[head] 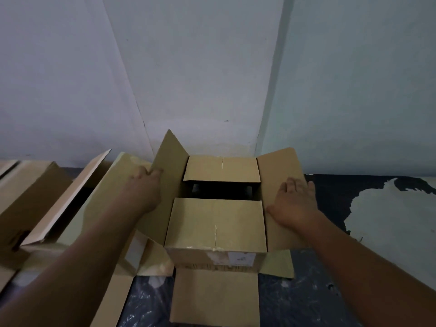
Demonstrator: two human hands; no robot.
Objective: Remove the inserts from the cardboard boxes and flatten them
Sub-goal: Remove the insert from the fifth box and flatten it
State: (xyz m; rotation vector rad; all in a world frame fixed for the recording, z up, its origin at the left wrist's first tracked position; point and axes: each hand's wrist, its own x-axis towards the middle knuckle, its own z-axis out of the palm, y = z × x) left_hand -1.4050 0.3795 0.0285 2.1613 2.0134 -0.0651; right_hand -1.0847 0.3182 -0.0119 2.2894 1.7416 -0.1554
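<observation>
A brown cardboard box (215, 223) stands upright in the middle, against the wall. Its two short top flaps lie nearly flat over the opening, with a dark gap (221, 191) between them; what is inside is hidden. The long side flaps are spread outward. My left hand (147, 182) grips the edge of the raised left flap (165, 161), fingers curled over it. My right hand (293, 201) presses flat, fingers straight, on the right flap (280, 161).
Several other cardboard boxes (30, 192) and opened flaps lie to the left. A flat cardboard sheet (214, 300) lies in front of the box. The dark floor covering (306, 300) with a pale worn patch (389, 220) stretches right. White walls meet just behind the box.
</observation>
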